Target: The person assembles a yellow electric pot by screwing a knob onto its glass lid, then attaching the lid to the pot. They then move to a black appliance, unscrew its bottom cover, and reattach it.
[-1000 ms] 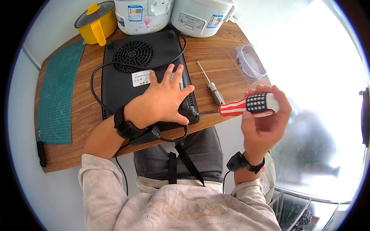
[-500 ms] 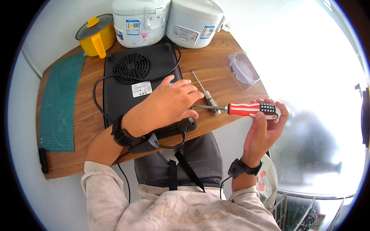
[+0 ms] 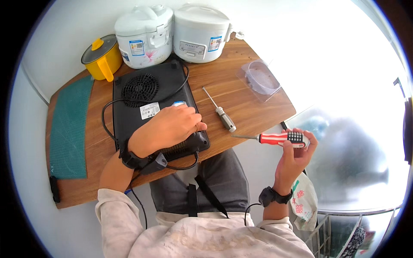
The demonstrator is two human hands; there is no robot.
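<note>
A flat black appliance, likely an induction cooker, lies with its fan grille facing up on the wooden table. My left hand rests over its near right part, fingers curled together by the right edge; whether they pinch anything small is hidden. Off the table's near right edge, my right hand is closed around the handle of a red, white and black screwdriver. Its shaft points left, the tip in the air apart from the appliance. A second screwdriver with a grey handle lies on the table between the hands.
Two white rice cookers and a yellow pot stand at the back. A green cutting mat covers the left side. A clear plastic container sits at the right. The black power cord loops over the appliance.
My right hand has drawn the screwdriver's tip away from the appliance's right edge, rightward and nearer to me. My left hand's spread fingers have curled in. The whole view has shifted slightly.
</note>
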